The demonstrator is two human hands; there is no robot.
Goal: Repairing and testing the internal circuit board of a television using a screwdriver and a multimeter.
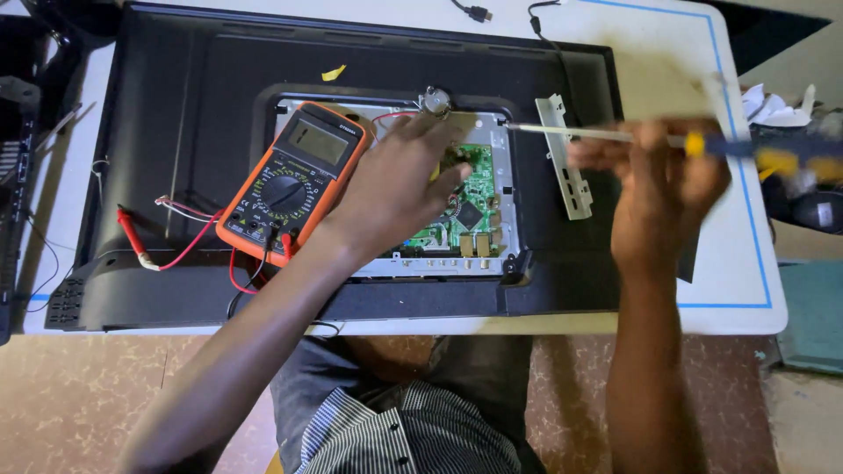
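Right hand (654,180) blurred, fingers closed around screwdriver (606,134), tip near green circuit board (465,206), left hand (399,189) spread flat on board, just beside orange multimeter (294,180), black television back (176,132) on white table (738,263)

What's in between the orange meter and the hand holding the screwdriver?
In the head view, the left hand rests over the green circuit board, right of the orange meter. Further right, a grey metal bracket lies before the right hand gripping the screwdriver.
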